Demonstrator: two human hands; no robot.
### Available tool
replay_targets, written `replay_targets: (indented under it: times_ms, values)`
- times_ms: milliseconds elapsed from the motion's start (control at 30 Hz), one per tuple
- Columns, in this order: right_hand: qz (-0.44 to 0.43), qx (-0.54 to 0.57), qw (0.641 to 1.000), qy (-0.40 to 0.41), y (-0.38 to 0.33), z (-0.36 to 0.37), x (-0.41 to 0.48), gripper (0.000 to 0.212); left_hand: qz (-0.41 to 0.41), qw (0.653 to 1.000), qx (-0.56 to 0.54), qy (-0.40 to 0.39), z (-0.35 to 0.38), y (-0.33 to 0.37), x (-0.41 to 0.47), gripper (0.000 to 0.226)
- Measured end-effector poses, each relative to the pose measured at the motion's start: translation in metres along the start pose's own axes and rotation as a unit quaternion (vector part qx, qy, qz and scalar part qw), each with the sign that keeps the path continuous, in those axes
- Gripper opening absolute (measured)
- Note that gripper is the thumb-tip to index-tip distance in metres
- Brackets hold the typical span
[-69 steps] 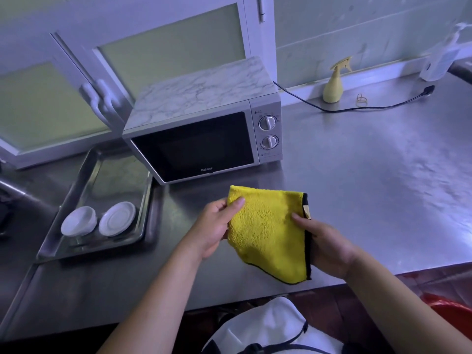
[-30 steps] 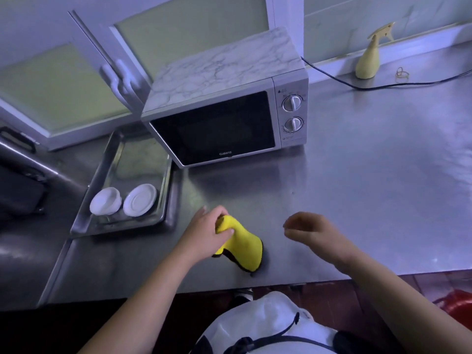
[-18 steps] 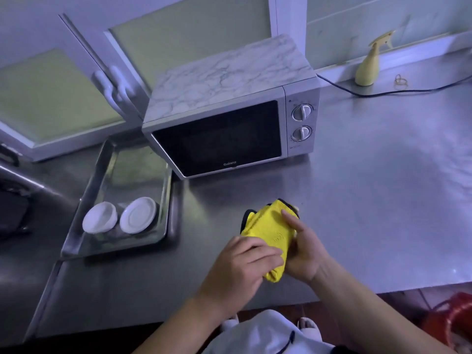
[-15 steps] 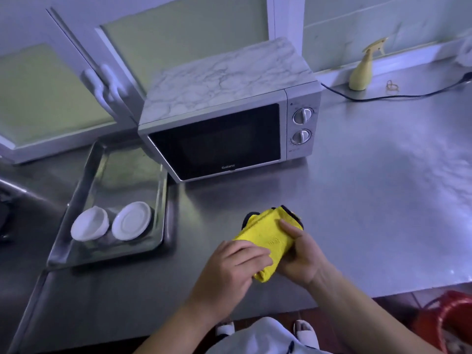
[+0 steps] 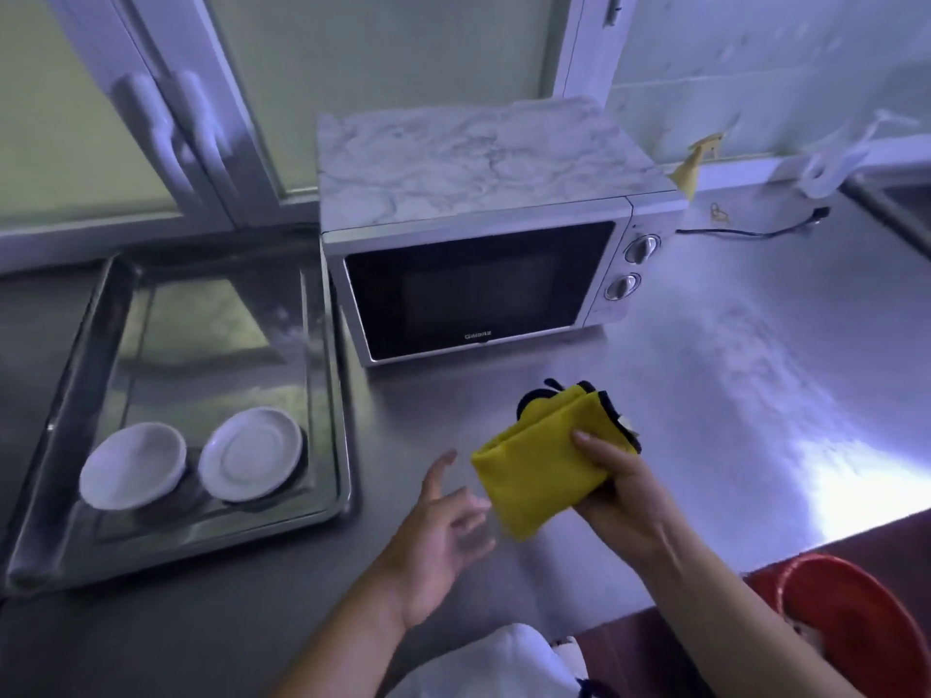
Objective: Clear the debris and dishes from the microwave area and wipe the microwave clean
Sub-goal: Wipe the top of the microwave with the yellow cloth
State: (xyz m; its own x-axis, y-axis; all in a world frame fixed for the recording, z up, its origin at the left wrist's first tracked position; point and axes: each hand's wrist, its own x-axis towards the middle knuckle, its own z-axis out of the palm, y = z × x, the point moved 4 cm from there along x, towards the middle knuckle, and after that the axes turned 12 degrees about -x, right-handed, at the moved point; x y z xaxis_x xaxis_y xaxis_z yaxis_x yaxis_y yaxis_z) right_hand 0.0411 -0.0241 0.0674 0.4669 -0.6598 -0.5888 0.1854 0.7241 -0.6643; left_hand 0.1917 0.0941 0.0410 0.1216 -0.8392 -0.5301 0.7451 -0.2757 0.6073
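Note:
A silver microwave (image 5: 483, 274) with a marble-patterned top stands on the steel counter (image 5: 730, 375), door closed. In front of it my right hand (image 5: 619, 501) grips a folded yellow cloth (image 5: 541, 460) with black edging, held just above the counter. My left hand (image 5: 443, 536) hovers beside the cloth, fingers spread, holding nothing. To the left, two white dishes, a bowl (image 5: 132, 466) and a saucer (image 5: 250, 453), sit in a metal tray (image 5: 75, 395).
A yellow spray bottle (image 5: 697, 163), a black power cord (image 5: 750, 233) and a white pump bottle (image 5: 831, 163) lie behind the microwave on the right. A red bucket (image 5: 851, 627) stands below the counter edge. Cabinet doors with handles (image 5: 171, 138) rise behind.
The yellow cloth went from spread open to folded small. My left hand has just let go and drawn back; my right hand alone holds it now.

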Motion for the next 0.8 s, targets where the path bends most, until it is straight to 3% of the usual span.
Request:
replay_targets:
  times_ms: [67, 167, 300, 400, 533, 667, 800]
  values:
    - [-0.047, -0.002, 0.999, -0.008, 0.007, 0.011, -0.010, 0.043, -0.103, 0.978, -0.139, -0.119, 0.004, -0.003, 0.002, 0.078]
    - [-0.111, -0.018, 0.993, -0.030, 0.013, 0.023, -0.030, 0.035, -0.073, 0.975, -0.130, -0.165, 0.008, 0.001, 0.010, 0.060]
    - [-0.169, -0.158, 0.972, 0.029, 0.001, 0.007, -0.058, 0.048, 0.120, 0.985, 0.069, -0.101, -0.002, 0.035, 0.016, 0.072]
    - [-0.141, -0.216, 0.965, 0.038, 0.004, -0.005, -0.075, 0.051, 0.218, 0.932, 0.213, -0.194, 0.013, 0.064, 0.006, 0.062]
    - [-0.082, -0.215, 0.972, 0.054, 0.017, 0.003, -0.079, 0.066, 0.243, 0.855, 0.346, -0.300, 0.037, 0.090, -0.015, 0.042]
    - [-0.079, -0.226, 0.968, 0.079, 0.023, 0.018, -0.077, 0.054, 0.220, 0.798, 0.433, -0.357, 0.041, 0.106, -0.031, 0.038]
    - [-0.142, -0.202, 0.964, 0.098, 0.029, 0.029, -0.077, 0.036, 0.210, 0.789, 0.450, -0.362, 0.038, 0.123, -0.039, 0.039]
